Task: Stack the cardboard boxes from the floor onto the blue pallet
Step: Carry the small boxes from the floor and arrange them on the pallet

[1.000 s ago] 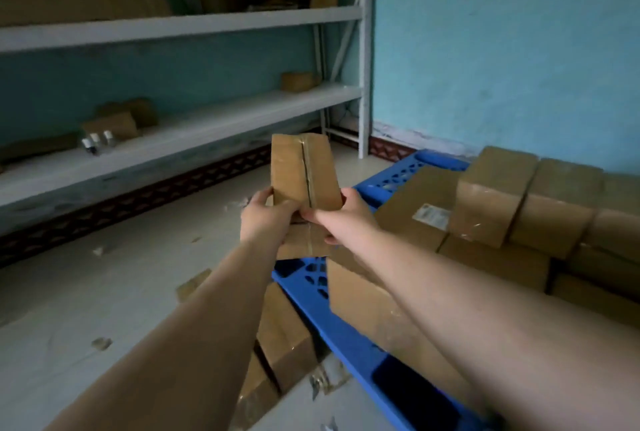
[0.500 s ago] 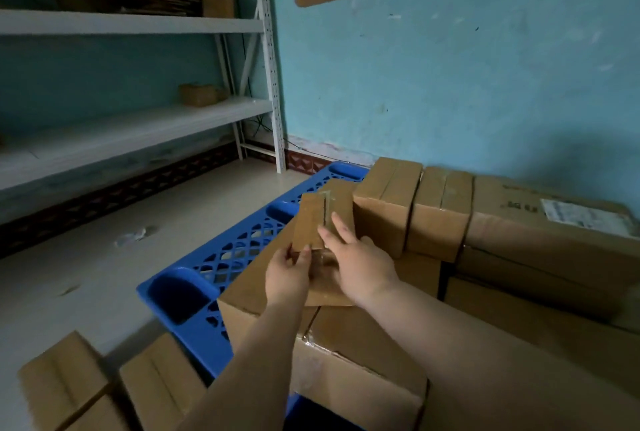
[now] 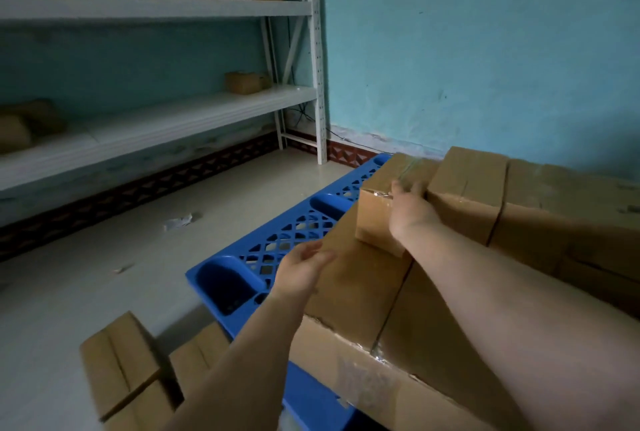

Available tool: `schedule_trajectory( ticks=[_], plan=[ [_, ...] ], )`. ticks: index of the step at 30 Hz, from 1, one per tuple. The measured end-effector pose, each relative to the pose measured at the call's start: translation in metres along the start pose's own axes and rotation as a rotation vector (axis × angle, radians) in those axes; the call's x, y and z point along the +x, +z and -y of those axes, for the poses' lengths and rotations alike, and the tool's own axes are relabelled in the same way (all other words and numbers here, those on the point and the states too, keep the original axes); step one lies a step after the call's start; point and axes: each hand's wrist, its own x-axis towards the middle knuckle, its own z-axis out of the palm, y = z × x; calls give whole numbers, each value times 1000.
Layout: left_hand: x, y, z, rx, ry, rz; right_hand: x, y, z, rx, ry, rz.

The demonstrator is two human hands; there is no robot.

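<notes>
A small taped cardboard box (image 3: 375,219) sits on top of a large flat box (image 3: 356,285) on the blue pallet (image 3: 270,250), pushed against a row of similar boxes (image 3: 467,195). My right hand (image 3: 408,211) lies against the small box's near side, its fingers reaching over the top edge. My left hand (image 3: 304,273) hovers off the box, by the large box's left edge, fingers relaxed and holding nothing. Two more cardboard boxes (image 3: 114,368) lie on the floor at the lower left, beside the pallet's near corner.
A bigger box (image 3: 568,219) fills the right of the pallet. White metal shelving (image 3: 173,122) with a few boxes runs along the left wall. A scrap of paper (image 3: 178,222) lies on the pale floor. The pallet's left grid is bare.
Both hands carried the small box to the right and set it down beside the row of boxes. My left hand has let go and drawn back; my right hand stays on it.
</notes>
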Motion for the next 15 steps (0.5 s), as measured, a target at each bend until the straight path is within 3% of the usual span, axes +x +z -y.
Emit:
schedule_trajectory(
  ticks=[5,7,10,13,15],
  plan=[
    [-1,-56,30,-37,-75,-75,15,8,14,143,127,-34],
    [-3,-84,41,-60,-93,-151,6,20,27,158,90,-162],
    [-8,-127,61,-78,-137,-296,-24,51,61,-7,-321,-369],
    [-16,-168,94,-76,-186,-415,-68,99,112,48,-713,-159],
    [-24,-187,124,-65,-241,-472,-102,137,142,110,-789,29]
  ],
)
